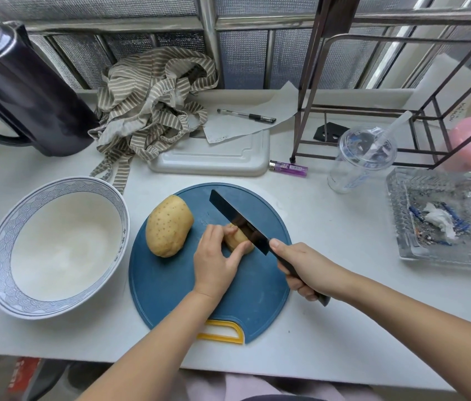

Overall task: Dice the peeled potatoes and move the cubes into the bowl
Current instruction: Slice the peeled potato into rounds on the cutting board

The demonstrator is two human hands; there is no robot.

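Under the curled fingers [230, 230] of the left hand [217, 261], a small potato [232, 241] is pinned to the round blue cutting board [170, 285], with the thumb pressed along its near side. Just right of those fingertips, the black blade of a knife [237, 219] is laid across the potato, its tip pointing away and to the left. Whether the edge has entered the flesh cannot be told. The knife's dark handle is gripped in the right hand [306, 270], with the fingers wrapped round it and the thumb stretched towards the blade.

Just left of the left hand, a larger whole potato [168, 226] is seen lying on the same board, apart from the fingers. Further left, beside the board, a white bowl [0, 247] with a blue patterned rim is placed; no cubes are seen in it.

Beyond the fingers, a purple lighter [287, 168] and a white cutting board [214, 160] are found, the latter partly covered by a striped cloth [147, 111] and a sheet of paper bearing a pen [247, 115]. Far left stands a dark jug [20, 91]. To the right, a clear plastic cup [361, 157] with a straw and a glass dish [401, 204] are set.
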